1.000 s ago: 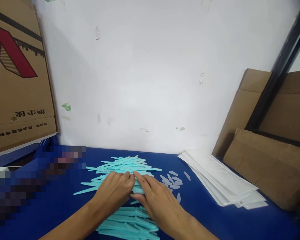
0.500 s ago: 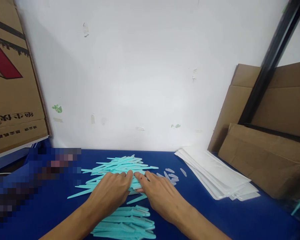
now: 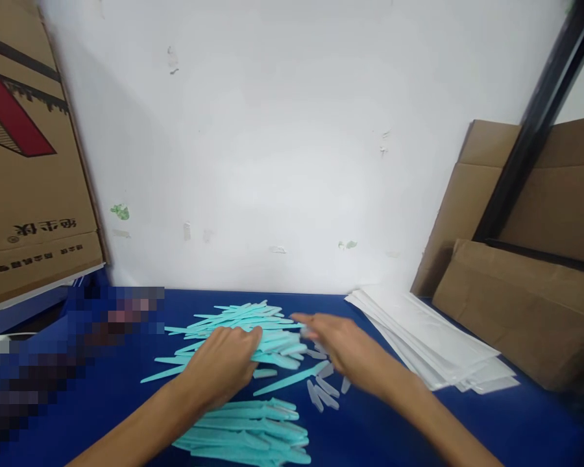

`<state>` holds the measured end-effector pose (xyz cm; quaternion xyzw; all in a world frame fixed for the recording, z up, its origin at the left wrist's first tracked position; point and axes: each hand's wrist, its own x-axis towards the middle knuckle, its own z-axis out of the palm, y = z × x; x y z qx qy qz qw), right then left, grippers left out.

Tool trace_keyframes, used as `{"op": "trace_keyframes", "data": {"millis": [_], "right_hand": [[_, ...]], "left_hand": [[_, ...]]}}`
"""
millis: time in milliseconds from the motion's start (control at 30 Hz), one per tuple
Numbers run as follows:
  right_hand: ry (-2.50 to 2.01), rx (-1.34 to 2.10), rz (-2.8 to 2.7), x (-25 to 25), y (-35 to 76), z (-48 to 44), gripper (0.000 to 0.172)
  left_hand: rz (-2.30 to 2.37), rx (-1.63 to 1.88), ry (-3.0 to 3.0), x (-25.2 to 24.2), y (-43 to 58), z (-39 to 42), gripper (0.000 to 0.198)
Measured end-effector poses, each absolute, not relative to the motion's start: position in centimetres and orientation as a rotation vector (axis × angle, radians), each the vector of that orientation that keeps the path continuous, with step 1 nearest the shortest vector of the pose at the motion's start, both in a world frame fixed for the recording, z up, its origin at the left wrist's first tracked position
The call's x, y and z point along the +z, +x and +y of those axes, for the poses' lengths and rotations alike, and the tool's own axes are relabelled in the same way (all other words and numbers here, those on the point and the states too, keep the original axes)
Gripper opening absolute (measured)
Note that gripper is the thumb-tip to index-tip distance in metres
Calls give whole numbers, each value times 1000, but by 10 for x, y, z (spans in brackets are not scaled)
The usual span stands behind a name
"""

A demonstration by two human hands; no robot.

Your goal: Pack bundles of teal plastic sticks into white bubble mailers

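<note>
My left hand [image 3: 228, 357] is closed around a bunch of turquoise eyebrow razors [image 3: 279, 349], their capped ends pointing right. My right hand [image 3: 338, 340] is just right of that bunch, over loose clear blade caps [image 3: 327, 392]. Its index finger reaches left; the other fingers are blurred, and whether they hold anything does not show. Behind my left hand spreads a loose heap of turquoise razors [image 3: 246, 318]. A single razor [image 3: 292, 377] lies in front of the held bunch. Nearer to me is a neater row of razors [image 3: 253, 431], partly behind my left forearm.
White flat bags [image 3: 423, 337] lie fanned on the blue table [image 3: 379, 428] at the right. Brown cardboard [image 3: 516, 311] stands beyond them. A printed carton [image 3: 34, 162] is at the left, above a pixelated area. A white wall [image 3: 272, 143] closes the back.
My right hand has left the bunch and moved right. More clear caps now lie loose in front of it. My left hand keeps its hold, and the view has shifted slightly.
</note>
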<state>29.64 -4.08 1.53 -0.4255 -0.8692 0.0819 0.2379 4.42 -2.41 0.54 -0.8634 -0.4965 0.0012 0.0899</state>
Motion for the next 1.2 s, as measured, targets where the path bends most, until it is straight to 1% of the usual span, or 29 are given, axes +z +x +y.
{"op": "trace_keyframes", "data": {"millis": [67,133,233,400,467,567,667,700,767,833,1067,1200], "right_hand": [[-1284,194,-2208,16,318,-28,43],[-1402,151,-2129,15,337,-16,40],[-1479,175,-2148,12,352,-7,36],[-1515,304,-2216,0,357,-5,21],[-1525,331,-2237,-1,359,-5,19],[-1517,293,-2224,8,356,-8,25],[-1450,269,-2172,21,337,-21,35],[-1405,325,-2160,24,327,-27,38],[-1275,578,-2137,25,304,-40,40],[-1194,759,-2105,18,283,-49,42],[-1067,1104,-1721,-18,254,-45,37],[-994,1099,-1706,-18,256,-42,36]], "left_hand": [[-1530,-22,-2512,4,35,-16,16],[-1549,-51,-2478,2,29,-11,19],[-1506,-76,-2485,-1,28,-9,25],[-1510,-78,-2561,-5,36,-15,30],[-1529,-90,-2571,-6,37,-16,32],[-1543,-104,-2583,-9,37,-15,32],[-1567,-120,-2586,-10,38,-14,29],[-1574,-124,-2583,-10,38,-14,28],[-1573,-128,-2579,-9,40,-16,26],[-1552,-125,-2582,-9,42,-18,26],[-1485,-92,-2592,-12,44,-20,39],[-1487,-94,-2609,-11,45,-19,37]]}}
